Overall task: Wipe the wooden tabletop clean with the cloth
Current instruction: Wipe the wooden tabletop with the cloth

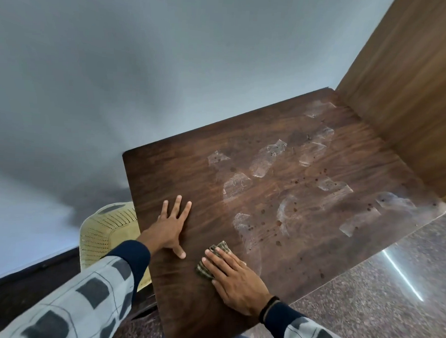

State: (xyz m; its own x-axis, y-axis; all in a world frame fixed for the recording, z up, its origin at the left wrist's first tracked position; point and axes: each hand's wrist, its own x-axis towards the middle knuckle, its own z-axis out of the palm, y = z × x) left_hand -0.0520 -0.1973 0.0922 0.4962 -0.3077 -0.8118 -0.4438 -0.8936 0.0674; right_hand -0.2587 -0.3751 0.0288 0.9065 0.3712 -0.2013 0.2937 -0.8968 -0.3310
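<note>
Wooden tabletop (170, 171) bears splayed left hand (172, 225); flat right hand (237, 282) presses cloth (221, 247).

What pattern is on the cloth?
The cloth is checked in olive-green and brown, seen in the head view.

The left sleeve (83, 290) and right sleeve (311, 336) are pale grey fabric printed with dark grey squares and thin lines, each ending in a navy blue cuff (129, 260). A dark wristband (269, 308) circles the right wrist. The left hand (172, 228) and right hand (237, 284) are bare.
</note>
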